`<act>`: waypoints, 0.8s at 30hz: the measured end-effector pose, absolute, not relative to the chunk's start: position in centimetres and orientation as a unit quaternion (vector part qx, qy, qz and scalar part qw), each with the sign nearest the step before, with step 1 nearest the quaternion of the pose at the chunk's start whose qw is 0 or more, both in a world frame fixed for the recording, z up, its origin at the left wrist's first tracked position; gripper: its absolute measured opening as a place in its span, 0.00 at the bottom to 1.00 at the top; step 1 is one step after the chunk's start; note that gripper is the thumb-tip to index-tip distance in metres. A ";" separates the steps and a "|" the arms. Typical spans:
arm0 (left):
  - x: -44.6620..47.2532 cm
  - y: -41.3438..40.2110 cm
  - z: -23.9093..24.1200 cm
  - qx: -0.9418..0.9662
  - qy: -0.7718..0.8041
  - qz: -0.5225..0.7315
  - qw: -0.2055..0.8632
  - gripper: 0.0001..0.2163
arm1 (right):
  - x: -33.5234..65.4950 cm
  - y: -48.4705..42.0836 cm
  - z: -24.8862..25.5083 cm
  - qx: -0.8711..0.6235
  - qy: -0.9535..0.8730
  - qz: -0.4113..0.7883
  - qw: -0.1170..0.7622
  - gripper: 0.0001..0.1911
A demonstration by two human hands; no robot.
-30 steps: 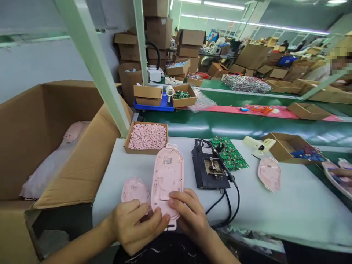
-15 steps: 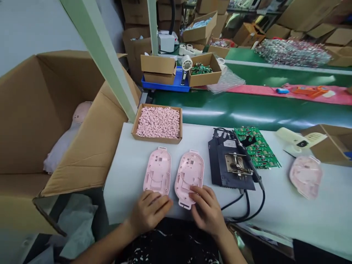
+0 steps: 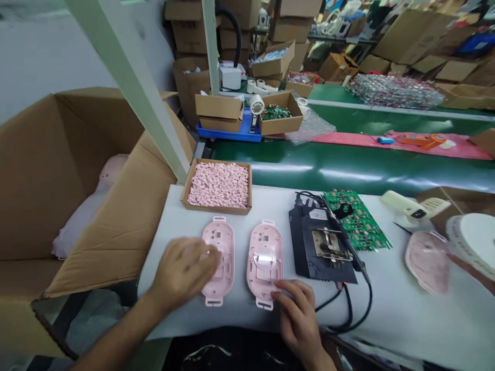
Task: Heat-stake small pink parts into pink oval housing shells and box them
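Two pink plastic shells lie side by side on the white tabletop, hollow side up. Over the left pink shell [image 3: 223, 281] hovers my left hand [image 3: 185, 270], blurred, its fingers stretched out and no object visible in them. It hides part of that shell's left side. My right hand [image 3: 297, 314] rests its fingertips on the lower right edge of the right pink shell [image 3: 266, 293], with the thumb apart below. A shiny clear round patch shows inside that shell; I cannot tell what it is.
Small pink parts fill a cardboard box [image 3: 249, 198] behind the shells. To the right are a black device [image 3: 303, 247] with cables, green circuit boards [image 3: 359, 219], a cream handheld fan [image 3: 404, 203] and another pink shell [image 3: 427, 263]. A large carton [image 3: 112, 226] stands left. A white round object [image 3: 477, 242] is at the right edge.
My left hand has lifted off the left shell's lower end and moved up and left. My right hand has slid to the right shell's lower edge. A white round object has appeared at right.
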State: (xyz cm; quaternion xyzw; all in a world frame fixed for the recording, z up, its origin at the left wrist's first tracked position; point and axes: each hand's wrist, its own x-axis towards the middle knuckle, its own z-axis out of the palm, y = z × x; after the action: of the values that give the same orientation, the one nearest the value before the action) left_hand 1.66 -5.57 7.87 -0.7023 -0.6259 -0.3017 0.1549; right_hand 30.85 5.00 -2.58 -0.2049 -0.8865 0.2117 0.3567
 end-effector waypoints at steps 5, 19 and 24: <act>-6.1 4.1 11.1 -0.640 -0.756 -0.136 0.010 0.10 | 30.1 5.2 -2.2 -0.146 -0.881 0.219 0.394 0.17; -9.2 8.7 8.4 -0.567 -0.783 -0.219 -0.132 0.08 | 16.8 13.0 9.1 -0.226 -0.942 0.198 0.151 0.15; -8.9 6.9 8.0 -0.509 -0.783 -0.318 -0.162 0.09 | 6.8 18.2 9.7 -0.288 -0.948 0.136 0.011 0.13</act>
State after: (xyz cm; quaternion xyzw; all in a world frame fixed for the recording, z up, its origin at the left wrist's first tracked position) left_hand -8.89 6.93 7.98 -0.5089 -0.7832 -0.3184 -0.1619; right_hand 6.83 18.15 9.71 -0.2880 -0.9479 0.1357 0.0109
